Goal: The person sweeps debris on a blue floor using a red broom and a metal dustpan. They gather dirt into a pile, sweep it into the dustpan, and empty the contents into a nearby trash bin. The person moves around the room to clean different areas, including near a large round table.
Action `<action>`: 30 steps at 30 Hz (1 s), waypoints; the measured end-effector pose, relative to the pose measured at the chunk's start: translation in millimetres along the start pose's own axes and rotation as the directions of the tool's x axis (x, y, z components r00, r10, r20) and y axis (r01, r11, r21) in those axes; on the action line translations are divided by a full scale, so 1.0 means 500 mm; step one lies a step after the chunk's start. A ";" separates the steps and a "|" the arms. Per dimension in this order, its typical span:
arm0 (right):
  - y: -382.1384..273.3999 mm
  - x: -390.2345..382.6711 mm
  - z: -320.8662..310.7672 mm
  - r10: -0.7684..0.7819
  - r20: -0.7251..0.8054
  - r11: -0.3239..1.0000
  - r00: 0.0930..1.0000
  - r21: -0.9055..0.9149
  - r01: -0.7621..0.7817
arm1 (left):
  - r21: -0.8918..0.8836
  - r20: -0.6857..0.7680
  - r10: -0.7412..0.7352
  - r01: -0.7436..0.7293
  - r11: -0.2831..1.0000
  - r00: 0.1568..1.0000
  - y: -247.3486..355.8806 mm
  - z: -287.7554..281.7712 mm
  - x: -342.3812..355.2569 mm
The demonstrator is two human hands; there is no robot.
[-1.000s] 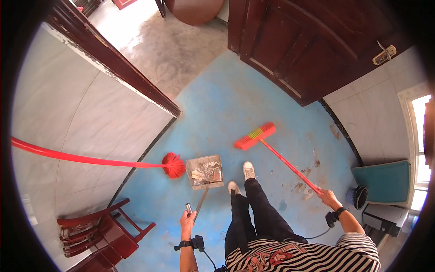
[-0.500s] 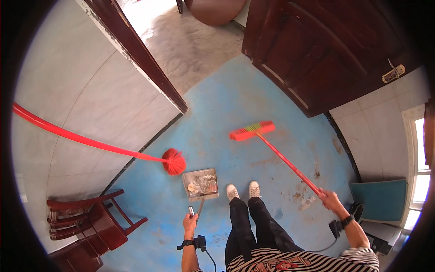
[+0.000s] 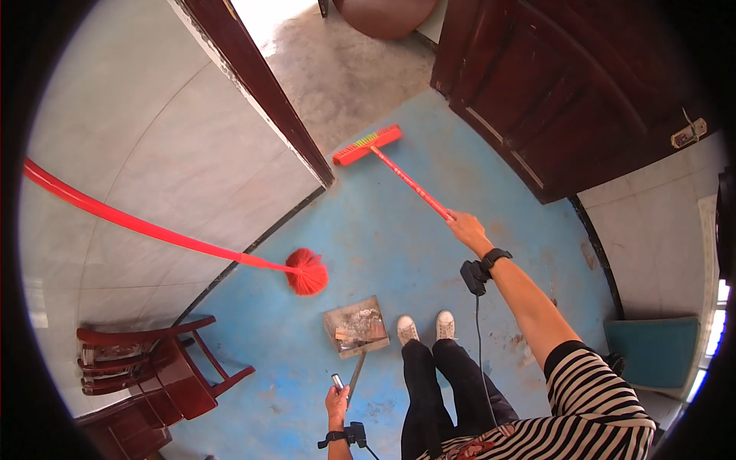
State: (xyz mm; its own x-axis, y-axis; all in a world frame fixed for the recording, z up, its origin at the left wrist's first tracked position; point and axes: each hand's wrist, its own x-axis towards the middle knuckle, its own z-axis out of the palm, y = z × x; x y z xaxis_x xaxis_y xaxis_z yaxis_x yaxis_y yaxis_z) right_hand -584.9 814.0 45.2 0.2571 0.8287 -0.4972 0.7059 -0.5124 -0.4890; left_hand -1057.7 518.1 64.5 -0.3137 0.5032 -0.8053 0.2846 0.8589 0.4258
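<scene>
My right hand point(image 3: 469, 232) is stretched forward, closed round the pole of a red push broom point(image 3: 410, 182). The broom's wide red head, with a yellow-green strip of bristles, lies on the floor by the doorway. In my left hand point(image 3: 336, 404) is the handle of a metal dustpan point(image 3: 372, 307), its fingers wrapped round it. The pan rests on the floor left of my shoes, with grey dust and pale scraps in it. Just beyond it lies the round red bristle head of a long-handled duster point(image 3: 308, 272), touched by neither hand.
A dark red wooden chair point(image 3: 180, 373) stands at the left by the wall. An open dark door point(image 3: 567, 92) is at the upper right, and a door frame point(image 3: 268, 84) edges the opening. A teal panel point(image 3: 652, 351) leans at the right. Dirt patches mark the blue floor point(image 3: 475, 199).
My right arm has reached forward and left, carrying the broom head from mid-floor to near the door frame. The dustpan is tilted slightly differently in my left hand.
</scene>
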 end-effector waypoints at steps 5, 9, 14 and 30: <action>0.075 -0.102 0.001 -0.036 0.047 0.997 0.998 -0.068 0.039 | -0.020 -0.002 0.027 -0.027 0.999 1.000 -0.022 0.011 -0.008; 0.209 -0.314 -0.059 0.097 0.137 0.992 0.986 -0.094 -0.084 | -0.033 0.039 0.016 -0.014 0.999 0.999 -0.024 0.009 0.007; 0.278 -0.595 -0.185 0.335 0.253 0.933 0.908 -0.223 -0.283 | -0.130 0.061 0.065 -0.057 0.990 0.996 -0.060 0.013 0.036; 0.204 -0.756 -0.285 0.225 0.279 0.887 0.934 -0.456 -0.077 | -0.210 0.184 -0.062 0.101 0.972 0.981 -0.122 -0.096 0.005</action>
State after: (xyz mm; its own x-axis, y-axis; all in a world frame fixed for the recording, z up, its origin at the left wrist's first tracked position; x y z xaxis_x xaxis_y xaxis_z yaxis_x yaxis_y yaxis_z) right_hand -516.2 480.5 285.5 0.2147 0.5958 -0.7739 0.9070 -0.4155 -0.0682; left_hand -1119.2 471.7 56.4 -0.1583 0.4228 -0.8923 0.0546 0.9061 0.4196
